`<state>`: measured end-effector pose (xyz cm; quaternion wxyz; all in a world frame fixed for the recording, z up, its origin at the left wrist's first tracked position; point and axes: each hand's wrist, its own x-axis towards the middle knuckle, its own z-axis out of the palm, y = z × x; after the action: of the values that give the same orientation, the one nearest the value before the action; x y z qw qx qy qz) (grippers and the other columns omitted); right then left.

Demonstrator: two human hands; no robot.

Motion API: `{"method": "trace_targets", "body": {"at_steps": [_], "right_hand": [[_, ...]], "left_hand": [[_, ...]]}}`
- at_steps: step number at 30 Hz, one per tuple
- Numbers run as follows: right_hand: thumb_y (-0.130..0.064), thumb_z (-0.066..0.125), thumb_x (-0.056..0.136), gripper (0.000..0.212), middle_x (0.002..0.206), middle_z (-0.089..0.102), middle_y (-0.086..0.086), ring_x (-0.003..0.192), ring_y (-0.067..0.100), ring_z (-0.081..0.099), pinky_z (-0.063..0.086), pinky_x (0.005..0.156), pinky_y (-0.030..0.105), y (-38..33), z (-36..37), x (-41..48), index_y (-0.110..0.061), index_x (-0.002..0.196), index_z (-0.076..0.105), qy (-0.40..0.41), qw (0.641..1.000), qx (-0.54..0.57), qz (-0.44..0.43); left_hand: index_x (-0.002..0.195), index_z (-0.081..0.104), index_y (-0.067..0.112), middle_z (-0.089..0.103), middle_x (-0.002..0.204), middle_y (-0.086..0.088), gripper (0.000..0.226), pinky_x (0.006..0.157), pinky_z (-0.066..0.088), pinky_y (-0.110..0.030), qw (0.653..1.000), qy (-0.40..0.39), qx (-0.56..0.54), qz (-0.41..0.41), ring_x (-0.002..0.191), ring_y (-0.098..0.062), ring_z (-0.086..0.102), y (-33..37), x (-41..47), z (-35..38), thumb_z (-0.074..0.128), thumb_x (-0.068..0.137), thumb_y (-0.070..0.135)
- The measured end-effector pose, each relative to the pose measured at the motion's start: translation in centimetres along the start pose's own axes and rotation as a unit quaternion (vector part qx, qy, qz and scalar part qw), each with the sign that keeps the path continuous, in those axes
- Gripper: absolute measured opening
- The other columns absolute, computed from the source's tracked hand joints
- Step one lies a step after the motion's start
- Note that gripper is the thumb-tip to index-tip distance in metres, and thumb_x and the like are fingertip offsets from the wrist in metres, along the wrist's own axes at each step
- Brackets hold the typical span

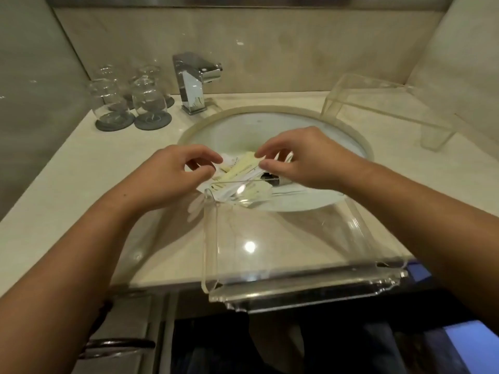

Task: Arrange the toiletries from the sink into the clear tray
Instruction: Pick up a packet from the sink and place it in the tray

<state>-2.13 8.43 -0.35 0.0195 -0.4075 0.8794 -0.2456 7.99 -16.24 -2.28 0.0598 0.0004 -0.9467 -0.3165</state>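
Fingers [201, 153] of the left hand [172, 174] curled against the toiletries [226, 161] heaped in the sink [243, 128]; its grip could not be told. The right hand [305, 157] pinched a pale sachet [244, 163], probably to carry it into the clear tray [211, 238] nearby.

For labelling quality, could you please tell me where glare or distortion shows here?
Head view: a bright lamp reflection glares on the clear plastic tray; head view: wide-angle distortion stretches the beige stone counter toward the corners; the pale yellow toiletry sachets look slightly soft.
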Motion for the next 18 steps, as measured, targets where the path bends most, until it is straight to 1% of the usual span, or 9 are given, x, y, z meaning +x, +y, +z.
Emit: {"method": "trace_targets", "body": {"at_steps": [2, 5, 7, 8, 11, 12, 14, 16, 18], "right_hand": [[-0.038, 0.067, 0.094, 0.023, 0.098, 0.075, -0.015, 0.088, 0.0, 0.068, 0.055, 0.078, 0.019, 1.3, -1.7, 0.8, -0.03, 0.114, 0.076, 0.002, 1.0, 0.01, 0.013], [-0.038, 0.066, 0.095, 0.021, 0.096, 0.073, -0.02, 0.09, -0.003, 0.067, 0.053, 0.077, 0.017, 3.8, -2.8, 2.8, -0.034, 0.113, 0.075, -0.034, 0.999, 0.005, 0.022], [-0.037, 0.065, 0.095, 0.02, 0.096, 0.073, -0.021, 0.089, -0.003, 0.068, 0.052, 0.076, 0.017, 5.6, -2.6, 4.5, -0.036, 0.113, 0.075, -0.059, 0.998, -0.002, 0.029], [-0.036, 0.065, 0.095, 0.02, 0.095, 0.073, -0.021, 0.088, -0.003, 0.068, 0.051, 0.075, 0.017, 6.5, -2.3, 5.3, -0.037, 0.113, 0.075, -0.068, 0.997, -0.001, 0.032], [-0.034, 0.065, 0.095, 0.02, 0.094, 0.07, -0.023, 0.088, -0.007, 0.065, 0.046, 0.074, 0.014, 9.3, -0.6, 7.7, -0.036, 0.114, 0.074, -0.091, 0.995, 0.002, 0.041], [-0.034, 0.065, 0.095, 0.021, 0.093, 0.069, -0.024, 0.088, -0.007, 0.064, 0.046, 0.075, 0.015, 10.1, 0.1, 8.5, -0.036, 0.114, 0.073, -0.099, 0.994, 0.004, 0.043], [-0.032, 0.065, 0.095, 0.023, 0.095, 0.07, -0.022, 0.088, -0.007, 0.064, 0.05, 0.082, 0.022, 11.8, 1.6, 10.0, -0.035, 0.116, 0.073, -0.112, 0.992, 0.014, 0.05], [-0.031, 0.065, 0.095, 0.025, 0.102, 0.072, -0.017, 0.09, -0.005, 0.064, 0.053, 0.089, 0.028, 13.3, 2.8, 11.3, -0.033, 0.119, 0.072, -0.128, 0.989, 0.029, 0.067], [-0.03, 0.064, 0.095, 0.028, 0.11, 0.072, -0.014, 0.096, 0.001, 0.065, 0.054, 0.094, 0.032, 14.5, 3.7, 12.2, -0.032, 0.122, 0.07, -0.142, 0.985, 0.042, 0.084]], "left_hand": [[0.114, 0.073, 0.036, 0.074, 0.101, 0.016, 0.025, 0.078, 0.046, -0.02, 1.0, 0.008, 0.005, -0.01, 0.096, -0.001, 0.064, -0.5, 2.0, -0.2, 0.061, 0.096, 0.024], [0.113, 0.072, 0.036, 0.073, 0.102, 0.017, 0.026, 0.075, 0.044, -0.015, 0.999, -0.005, 0.032, -0.022, 0.095, 0.002, 0.064, -1.5, 5.5, 0.7, 0.064, 0.094, 0.021], [0.113, 0.072, 0.034, 0.072, 0.101, 0.017, 0.024, 0.072, 0.042, -0.012, 0.998, -0.029, 0.058, -0.026, 0.093, 0.002, 0.064, -2.1, 7.9, 1.6, 0.066, 0.093, 0.022], [0.115, 0.072, 0.032, 0.071, 0.101, 0.016, 0.024, 0.072, 0.043, -0.013, 0.996, -0.049, 0.072, -0.026, 0.093, 0.001, 0.063, -2.4, 9.0, 2.1, 0.067, 0.093, 0.023], [0.121, 0.069, 0.029, 0.069, 0.102, 0.016, 0.03, 0.078, 0.046, -0.022, 0.986, -0.108, 0.12, -0.04, 0.093, -0.005, 0.063, -3.5, 12.2, 3.7, 0.071, 0.091, 0.031], [0.121, 0.069, 0.029, 0.068, 0.102, 0.017, 0.031, 0.079, 0.047, -0.024, 0.982, -0.121, 0.134, -0.047, 0.092, -0.006, 0.063, -3.9, 13.2, 4.1, 0.071, 0.091, 0.032], [0.122, 0.068, 0.029, 0.068, 0.103, 0.017, 0.034, 0.08, 0.049, -0.026, 0.976, -0.145, 0.152, -0.06, 0.091, -0.007, 0.063, -4.8, 15.0, 5.1, 0.072, 0.089, 0.036], [0.125, 0.066, 0.029, 0.068, 0.107, 0.015, 0.04, 0.08, 0.05, -0.027, 0.97, -0.168, 0.16, -0.074, 0.092, -0.008, 0.064, -5.3, 16.6, 6.0, 0.073, 0.087, 0.039], [0.129, 0.062, 0.029, 0.068, 0.112, 0.014, 0.046, 0.078, 0.048, -0.026, 0.964, -0.183, 0.17, -0.088, 0.093, -0.01, 0.063, -5.7, 17.9, 6.9, 0.073, 0.086, 0.041]]}}
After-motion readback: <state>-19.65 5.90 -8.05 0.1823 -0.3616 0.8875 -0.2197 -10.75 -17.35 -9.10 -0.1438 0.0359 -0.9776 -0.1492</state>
